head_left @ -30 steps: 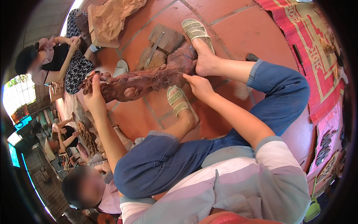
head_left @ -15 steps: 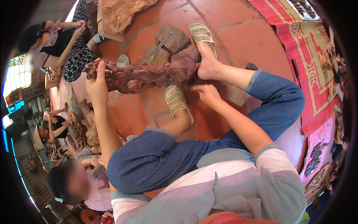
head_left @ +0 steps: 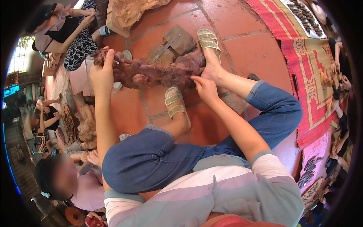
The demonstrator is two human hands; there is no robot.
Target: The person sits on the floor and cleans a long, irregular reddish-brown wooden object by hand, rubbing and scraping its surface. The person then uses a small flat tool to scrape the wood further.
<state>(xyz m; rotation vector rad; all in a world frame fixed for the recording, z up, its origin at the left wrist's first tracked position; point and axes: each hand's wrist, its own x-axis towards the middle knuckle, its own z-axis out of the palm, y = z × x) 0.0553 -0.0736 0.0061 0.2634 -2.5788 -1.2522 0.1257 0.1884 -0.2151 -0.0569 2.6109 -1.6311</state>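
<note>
A long, dark reddish-brown wood carving with knobbly relief lies crosswise in front of me, above the tiled floor. My left hand grips its left end, thumb up along the side. Close to its right part is my right hand, fingers curled together and the fingertips at the wood's lower edge. Anything pinched in those fingers is too small or hidden to make out. The carving's right end rests near my sandalled foot, beside a brown block with a flat metal strip lying across it.
A red and tan woven mat spreads on the right, with a dark-handled tool on it and a white tray of small dark pieces beyond. A paler carving stands at the far left. Other people sit along the left and right sides.
My right hand has moved slightly left and up, its fingertips now reaching the carving. The left hand still holds the end. The whole view has shifted a little.
</note>
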